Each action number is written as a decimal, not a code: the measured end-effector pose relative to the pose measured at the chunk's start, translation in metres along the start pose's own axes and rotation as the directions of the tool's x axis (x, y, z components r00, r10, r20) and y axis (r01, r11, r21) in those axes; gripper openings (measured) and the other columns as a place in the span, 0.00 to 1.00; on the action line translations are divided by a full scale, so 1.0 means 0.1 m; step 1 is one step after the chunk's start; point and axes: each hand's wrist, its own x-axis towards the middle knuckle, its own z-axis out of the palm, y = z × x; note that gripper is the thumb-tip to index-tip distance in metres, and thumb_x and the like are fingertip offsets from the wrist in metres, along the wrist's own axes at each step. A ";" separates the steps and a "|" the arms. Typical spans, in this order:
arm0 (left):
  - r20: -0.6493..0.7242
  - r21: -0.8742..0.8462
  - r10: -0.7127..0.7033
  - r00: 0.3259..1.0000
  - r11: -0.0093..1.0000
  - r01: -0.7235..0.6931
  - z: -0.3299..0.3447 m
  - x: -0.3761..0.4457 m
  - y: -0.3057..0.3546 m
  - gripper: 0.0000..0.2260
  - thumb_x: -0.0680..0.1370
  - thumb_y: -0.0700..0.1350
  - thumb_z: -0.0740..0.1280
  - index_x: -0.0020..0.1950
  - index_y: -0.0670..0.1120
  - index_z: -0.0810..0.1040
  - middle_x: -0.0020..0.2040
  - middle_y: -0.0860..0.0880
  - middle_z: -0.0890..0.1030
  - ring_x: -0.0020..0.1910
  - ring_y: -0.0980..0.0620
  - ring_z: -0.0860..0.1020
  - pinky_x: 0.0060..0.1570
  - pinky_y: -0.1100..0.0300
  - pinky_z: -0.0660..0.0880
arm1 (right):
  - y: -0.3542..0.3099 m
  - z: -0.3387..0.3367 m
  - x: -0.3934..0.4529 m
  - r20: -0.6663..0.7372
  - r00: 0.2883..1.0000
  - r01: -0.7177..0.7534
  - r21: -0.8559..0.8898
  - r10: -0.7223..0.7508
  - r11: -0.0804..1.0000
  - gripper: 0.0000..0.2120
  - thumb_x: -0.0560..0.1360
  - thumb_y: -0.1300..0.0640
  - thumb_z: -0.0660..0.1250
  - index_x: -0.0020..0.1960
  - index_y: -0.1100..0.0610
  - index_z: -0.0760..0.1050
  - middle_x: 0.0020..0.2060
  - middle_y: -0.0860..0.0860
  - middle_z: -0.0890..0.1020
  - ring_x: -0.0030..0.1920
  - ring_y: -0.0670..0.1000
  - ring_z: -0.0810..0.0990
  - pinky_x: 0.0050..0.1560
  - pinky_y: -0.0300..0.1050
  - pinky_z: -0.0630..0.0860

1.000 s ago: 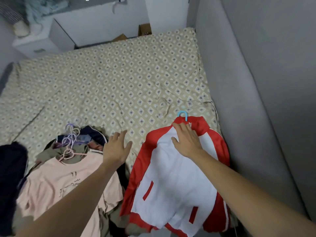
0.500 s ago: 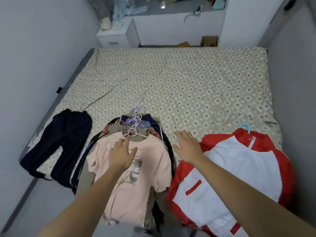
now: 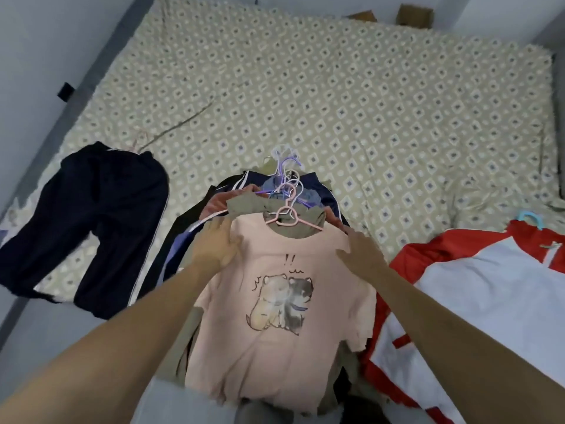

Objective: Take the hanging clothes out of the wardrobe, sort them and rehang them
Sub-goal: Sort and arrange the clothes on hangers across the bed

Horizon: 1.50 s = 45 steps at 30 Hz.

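Observation:
A pink T-shirt (image 3: 275,338) with a cartoon print lies on top of a pile of clothes (image 3: 308,186) at the near edge of the bed. It hangs on a pink hanger (image 3: 289,217), and several more hanger hooks (image 3: 286,166) stick out behind it. My left hand (image 3: 215,244) rests on the shirt's left shoulder and my right hand (image 3: 360,254) on its right shoulder, fingers fairly straight. A red and white jacket (image 3: 489,301) on a blue hanger (image 3: 532,217) lies to the right. Dark navy trousers (image 3: 91,215) lie to the left.
The bed (image 3: 336,96) has a beige diamond-patterned sheet and stretches away behind the clothes. A grey wall (image 3: 46,56) runs along its left side. A cardboard box (image 3: 415,13) sits beyond the far edge.
My right hand left the red and white jacket and moved left onto the pink T-shirt. My left hand slid up to the shirt's left shoulder. The view swung left and closer.

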 end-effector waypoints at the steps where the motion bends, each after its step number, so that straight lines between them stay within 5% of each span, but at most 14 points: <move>1: 0.022 -0.009 -0.004 1.000 1.000 0.004 0.02 0.12 -0.06 0.26 0.84 0.55 0.62 0.81 0.50 0.63 0.77 0.43 0.69 0.76 0.40 0.66 0.69 0.42 0.69 | 0.01 0.06 0.10 0.010 1.000 -0.024 0.017 0.024 1.000 0.35 0.80 0.49 0.67 0.83 0.47 0.57 0.72 0.56 0.73 0.71 0.62 0.73 0.67 0.59 0.73; 4: 0.142 -0.055 -0.044 0.989 0.997 0.052 0.14 0.39 -0.23 0.28 0.83 0.58 0.62 0.81 0.50 0.63 0.77 0.42 0.70 0.75 0.39 0.68 0.72 0.42 0.68 | 0.04 0.22 0.31 0.005 0.998 -0.070 -0.030 0.070 0.997 0.31 0.81 0.49 0.66 0.80 0.51 0.61 0.70 0.57 0.73 0.70 0.62 0.72 0.67 0.60 0.73; 8: 0.195 -0.058 -0.030 0.980 0.997 0.042 0.30 0.48 -0.33 0.27 0.81 0.61 0.63 0.76 0.47 0.69 0.73 0.43 0.73 0.71 0.39 0.72 0.71 0.42 0.69 | -0.01 0.30 0.39 -0.043 0.998 -0.052 -0.054 0.050 0.997 0.11 0.81 0.52 0.65 0.61 0.55 0.72 0.54 0.56 0.78 0.53 0.58 0.77 0.48 0.52 0.72; 13: 0.231 -0.066 -0.045 0.972 0.996 0.061 0.35 0.47 -0.29 0.24 0.80 0.60 0.60 0.70 0.47 0.73 0.70 0.46 0.71 0.70 0.41 0.71 0.72 0.42 0.66 | -0.11 0.37 0.28 0.040 0.998 0.059 -0.124 -0.055 0.991 0.28 0.82 0.57 0.65 0.81 0.53 0.63 0.63 0.59 0.79 0.63 0.63 0.77 0.59 0.52 0.72; 16: 0.235 -0.022 -0.039 0.971 0.999 0.046 0.33 0.44 -0.27 0.22 0.83 0.57 0.61 0.74 0.47 0.70 0.74 0.44 0.68 0.73 0.40 0.69 0.74 0.43 0.63 | -0.14 0.41 0.20 0.008 0.999 0.045 0.020 -0.045 0.999 0.26 0.85 0.58 0.60 0.82 0.52 0.61 0.61 0.52 0.79 0.61 0.59 0.79 0.51 0.45 0.69; 19: 0.211 -0.027 -0.019 0.977 0.999 0.025 0.30 0.35 -0.26 0.22 0.83 0.59 0.60 0.73 0.47 0.71 0.74 0.43 0.70 0.73 0.40 0.68 0.73 0.42 0.64 | -0.17 0.39 0.05 -0.040 0.996 0.075 0.032 -0.074 0.997 0.11 0.87 0.55 0.57 0.68 0.56 0.69 0.50 0.52 0.80 0.48 0.56 0.78 0.47 0.46 0.65; 21: 0.201 -0.058 -0.007 0.980 0.998 0.019 0.23 0.26 -0.24 0.24 0.83 0.63 0.58 0.72 0.50 0.72 0.71 0.43 0.73 0.71 0.40 0.70 0.71 0.41 0.66 | -0.17 0.29 -0.08 -0.084 0.988 0.135 0.022 -0.133 0.991 0.03 0.87 0.55 0.57 0.56 0.54 0.64 0.39 0.45 0.73 0.37 0.46 0.71 0.40 0.46 0.64; 24: 0.115 -0.128 0.060 0.992 0.991 -0.045 0.09 0.12 -0.14 0.26 0.79 0.70 0.50 0.62 0.55 0.76 0.61 0.46 0.81 0.62 0.41 0.77 0.62 0.42 0.73 | -0.16 0.01 -0.27 -0.197 0.968 0.170 0.062 -0.155 0.984 0.08 0.87 0.52 0.58 0.50 0.53 0.65 0.38 0.46 0.70 0.37 0.44 0.69 0.36 0.45 0.61; 30: -0.182 -0.165 0.206 0.961 0.957 -0.237 -0.45 -0.63 0.39 0.16 0.82 0.64 0.56 0.47 0.55 0.75 0.44 0.53 0.80 0.47 0.45 0.79 0.45 0.49 0.74 | -0.10 -0.65 -1.07 -0.252 0.928 0.300 0.071 -0.274 0.951 0.10 0.84 0.50 0.64 0.46 0.50 0.68 0.37 0.46 0.74 0.38 0.48 0.73 0.37 0.50 0.66; 34: -0.314 -0.177 0.229 0.922 0.939 -0.293 -0.71 -1.30 0.77 0.18 0.81 0.62 0.58 0.54 0.51 0.80 0.47 0.52 0.80 0.48 0.48 0.77 0.47 0.47 0.73 | 0.00 -1.02 -1.82 -0.352 0.865 0.400 0.052 -0.358 0.915 0.10 0.82 0.48 0.66 0.46 0.50 0.70 0.36 0.48 0.77 0.39 0.48 0.76 0.39 0.51 0.71; 40: -0.493 -0.130 0.297 0.818 0.904 -0.407 -0.89 -2.44 1.42 0.09 0.83 0.58 0.62 0.45 0.57 0.71 0.42 0.56 0.74 0.42 0.49 0.73 0.42 0.48 0.70 | 0.32 -1.54 -2.96 -0.448 0.759 0.522 -0.013 -0.472 0.853 0.08 0.81 0.49 0.68 0.44 0.44 0.73 0.36 0.45 0.77 0.40 0.46 0.77 0.41 0.52 0.73; 45: -0.531 -0.078 0.362 0.766 0.880 -0.469 -0.93 -3.03 1.90 0.17 0.84 0.61 0.59 0.44 0.50 0.72 0.38 0.53 0.75 0.40 0.49 0.73 0.40 0.47 0.71 | 0.69 -1.82 -3.73 -0.543 0.696 0.508 -0.089 -0.470 0.857 0.10 0.81 0.48 0.68 0.43 0.49 0.73 0.40 0.45 0.74 0.44 0.48 0.74 0.44 0.50 0.71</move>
